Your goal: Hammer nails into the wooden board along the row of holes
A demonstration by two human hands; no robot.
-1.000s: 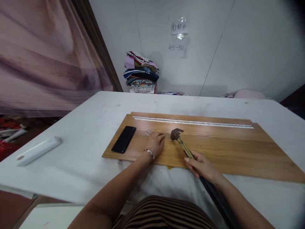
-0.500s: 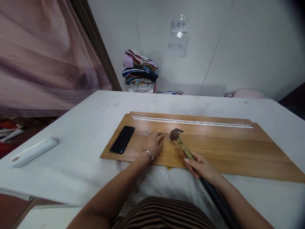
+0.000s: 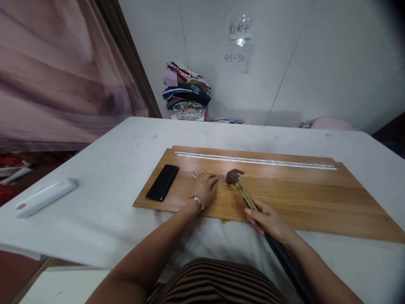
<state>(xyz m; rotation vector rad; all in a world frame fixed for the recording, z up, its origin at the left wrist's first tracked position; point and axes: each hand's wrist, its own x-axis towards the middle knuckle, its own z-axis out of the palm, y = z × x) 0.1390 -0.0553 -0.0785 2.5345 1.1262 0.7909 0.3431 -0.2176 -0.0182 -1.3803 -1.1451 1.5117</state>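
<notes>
My right hand (image 3: 268, 218) is wrapped around the handle of a claw hammer (image 3: 245, 196). The hammer's rusty head sits low over a wooden board (image 3: 316, 198), close to a row of small dark dots in the wood. On the board to the left of the head rests my left hand (image 3: 206, 188), its fingers curled together and pointing toward the hammer. Whatever those fingertips pinch, if anything, is too small to make out. Several loose nails (image 3: 195, 173) lie just beyond its knuckles.
A black phone (image 3: 163, 182) lies on the board's left end. Two white marked strips (image 3: 253, 160) run along its far edge. The board rests on a white table (image 3: 104, 169), with a long white plastic object (image 3: 46, 197) at left. Folded clothes (image 3: 186, 90) are stacked by the wall.
The view has tilted very slightly. Both hands and the hammer keep almost the same places over the board.
</notes>
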